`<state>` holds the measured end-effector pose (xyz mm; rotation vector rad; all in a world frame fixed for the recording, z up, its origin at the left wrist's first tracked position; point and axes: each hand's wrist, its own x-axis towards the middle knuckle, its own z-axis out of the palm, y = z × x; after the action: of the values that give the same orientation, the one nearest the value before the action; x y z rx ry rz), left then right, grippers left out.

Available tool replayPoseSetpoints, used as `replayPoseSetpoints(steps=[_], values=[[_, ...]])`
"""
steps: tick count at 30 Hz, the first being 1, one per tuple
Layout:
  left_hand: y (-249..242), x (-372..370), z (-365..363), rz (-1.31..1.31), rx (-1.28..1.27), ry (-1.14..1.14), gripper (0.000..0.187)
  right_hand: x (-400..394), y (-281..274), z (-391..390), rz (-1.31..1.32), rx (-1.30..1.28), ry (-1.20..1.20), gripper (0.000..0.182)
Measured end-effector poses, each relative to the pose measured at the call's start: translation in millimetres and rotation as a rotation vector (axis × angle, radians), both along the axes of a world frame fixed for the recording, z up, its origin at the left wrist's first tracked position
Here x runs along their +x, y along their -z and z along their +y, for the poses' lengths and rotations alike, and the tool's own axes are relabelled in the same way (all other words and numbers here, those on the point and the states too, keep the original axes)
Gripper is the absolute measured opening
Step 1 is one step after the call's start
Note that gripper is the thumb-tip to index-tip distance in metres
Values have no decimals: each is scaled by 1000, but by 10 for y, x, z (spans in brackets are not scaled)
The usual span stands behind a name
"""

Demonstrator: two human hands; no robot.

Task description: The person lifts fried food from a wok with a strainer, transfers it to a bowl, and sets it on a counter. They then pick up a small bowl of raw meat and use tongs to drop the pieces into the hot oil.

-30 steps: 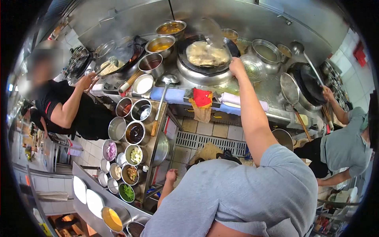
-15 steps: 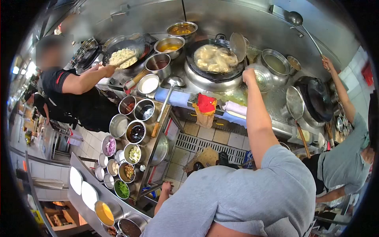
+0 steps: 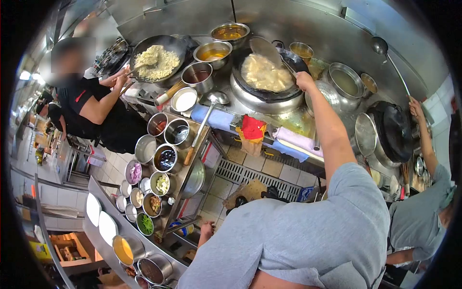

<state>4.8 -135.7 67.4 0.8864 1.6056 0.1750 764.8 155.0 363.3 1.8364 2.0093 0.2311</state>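
Note:
My right hand (image 3: 303, 81) is closed around the handle of a round, long-handled skimmer (image 3: 265, 50), whose disc hangs tilted over the back of the middle wok (image 3: 245, 91). Pale chunks of food (image 3: 264, 72) fry in the bubbling oil below it. Beside my wrist, a perforated metal strainer (image 3: 327, 94) rests on a pot. My left hand (image 3: 207, 229) hangs low by the leg of the steel cart, its fingers curled in and nothing visible in them.
At left a co-worker stirs fried rice in another wok (image 3: 180, 50); at right another raises a ladle (image 3: 380, 46). Steel bowls (image 3: 211, 54) of liquid stand by the burners. The cart (image 3: 192, 154) bears several ingredient tins. White plates (image 3: 108, 227) lie on the counter.
My right hand has moved up, and the skimmer has swung left over the wok. The view has shifted slightly. The co-worker's rice wok now sits lower; the ladle at right has come down.

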Motion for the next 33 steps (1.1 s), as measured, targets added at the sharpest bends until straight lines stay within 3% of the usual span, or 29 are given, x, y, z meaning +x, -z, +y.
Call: replayPoseSetpoints(steps=[1,2,3,5,7,9,10,11,13,16,17,18,21,22,24,27,30,33], values=[[261,-96,-79,17,-46,-28,25,-245,-204,-180,383,212,254,18],[506,-194,-119,48,66,112,26,-397,-345,-335,763,428,509,20],[579,-216,-137,95,188,248,27,-373,-353,-426,761,430,520,20],[618,-240,-128,151,317,369,28,-319,-385,-549,573,468,258,22],[621,-333,-179,362,710,785,28,52,-182,-564,424,397,151,24],[233,-250,-50,148,328,515,28,-285,-647,-898,382,276,349,37],[-85,-144,38,86,160,358,28,-270,-598,-990,339,308,360,41],[-126,-85,135,85,161,336,28,-214,-557,-1059,296,337,385,45],[-182,-39,295,-17,-98,-97,28,-243,-419,-1122,240,360,415,46],[-479,5,462,-99,-9,-74,25,-205,-51,-1232,211,318,515,48],[-446,8,519,-80,-41,-81,21,-431,-93,-1362,223,404,528,36],[-466,48,561,-75,-56,-19,21,-164,311,-1275,235,313,534,34],[-618,57,558,-4,124,216,20,-933,108,-1483,466,423,597,30],[-513,-22,547,-1,119,231,20,-1087,150,-1482,512,404,627,30],[-295,-122,580,-13,247,502,19,-1335,295,-1344,491,396,676,35],[-418,-61,588,3,98,321,18,-1746,367,-1296,627,447,632,40],[-259,-181,683,-79,258,454,18,-2048,355,-1245,622,389,632,36],[-272,-213,746,-97,200,329,17,-2170,270,-1229,611,361,631,39]])
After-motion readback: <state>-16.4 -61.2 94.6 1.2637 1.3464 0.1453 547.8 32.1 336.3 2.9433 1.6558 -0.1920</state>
